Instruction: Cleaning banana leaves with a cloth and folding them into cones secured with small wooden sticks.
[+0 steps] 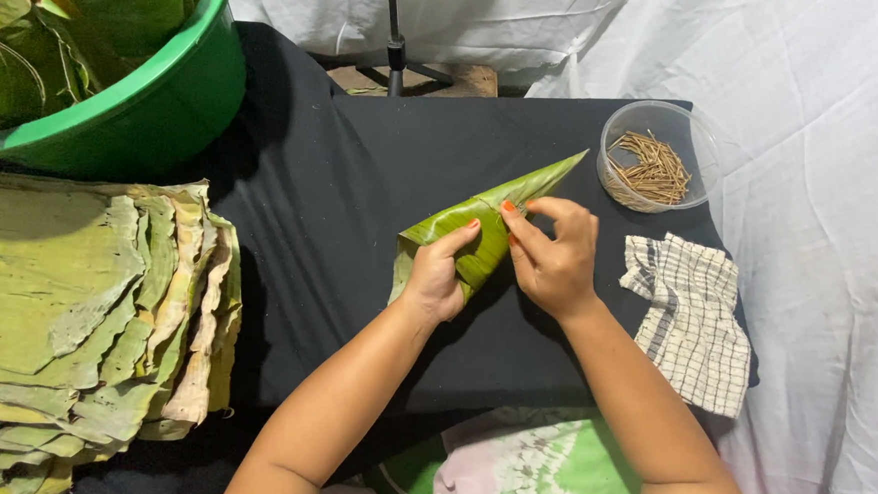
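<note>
A low table under a black cloth [358, 273] fills the middle of the place. White sheets [826, 127] hang or lie behind it and down the right side, creased and softly lit. At the back, a dark stand pole [396, 34] rises in front of a bit of wooden board [468, 79]. Light falls evenly from above, with a deep shadow on the black cloth at the left. No wall, window or bare floor shows.

Green leaf cone [485, 224], checked white-and-grey cloth [690, 320], green tub [167, 82].
</note>
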